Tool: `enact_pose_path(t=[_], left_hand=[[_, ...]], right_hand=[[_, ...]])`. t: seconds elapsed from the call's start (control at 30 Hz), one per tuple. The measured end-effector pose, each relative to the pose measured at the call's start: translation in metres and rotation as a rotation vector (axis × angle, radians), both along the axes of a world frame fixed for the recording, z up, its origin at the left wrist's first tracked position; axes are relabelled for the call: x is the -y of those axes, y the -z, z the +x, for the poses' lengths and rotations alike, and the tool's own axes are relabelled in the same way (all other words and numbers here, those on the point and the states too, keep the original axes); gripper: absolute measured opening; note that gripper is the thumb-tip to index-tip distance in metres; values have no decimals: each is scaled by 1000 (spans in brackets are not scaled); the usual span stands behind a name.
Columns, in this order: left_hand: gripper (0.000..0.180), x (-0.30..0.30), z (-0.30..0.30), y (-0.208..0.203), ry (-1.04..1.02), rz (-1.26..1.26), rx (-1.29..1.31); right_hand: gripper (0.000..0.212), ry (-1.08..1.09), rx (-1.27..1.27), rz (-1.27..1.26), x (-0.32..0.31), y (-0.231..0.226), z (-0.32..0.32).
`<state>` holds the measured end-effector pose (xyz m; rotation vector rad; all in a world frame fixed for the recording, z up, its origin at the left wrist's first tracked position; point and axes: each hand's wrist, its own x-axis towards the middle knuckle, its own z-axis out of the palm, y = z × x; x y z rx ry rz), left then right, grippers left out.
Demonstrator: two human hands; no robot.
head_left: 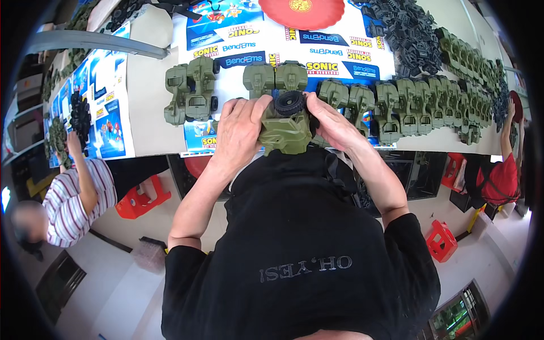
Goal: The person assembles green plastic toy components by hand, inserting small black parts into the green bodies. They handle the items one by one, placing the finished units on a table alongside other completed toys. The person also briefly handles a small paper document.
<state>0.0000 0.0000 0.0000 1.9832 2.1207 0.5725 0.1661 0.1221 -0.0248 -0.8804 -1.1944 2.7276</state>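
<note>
- At the near edge of the worktop [148,85], a green toy vehicle [286,137] with a black wheel [289,103] on top sits between two hands.
- The left hand [242,127] has its fingers bent close against the vehicle's left side; the right hand [338,126] grips the right side, thumb beside the wheel. I can't see the hidden fingertips.
- Just beyond, two green bodies [259,78] crowd the space; more green pieces [199,79] stand left.
- A row of green bodies [408,105] runs off right, a heap of dark parts [411,42] behind it.
- Farther off, a red dish [303,17] with a gold emblem lies on printed sheets [340,51].
- On the floor, left, stands a clear bin [149,255]; its contents I can't make out.
</note>
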Motion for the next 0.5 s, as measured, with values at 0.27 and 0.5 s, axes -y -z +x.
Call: enact_pose_path(t=[0.27, 0.5], left_hand=[[63, 9, -4, 12, 42, 28, 244], [72, 17, -6, 5, -13, -126, 399]], right_hand=[[54, -7, -6, 123, -2, -8, 8], [53, 188, -234, -38, -15, -3, 13]])
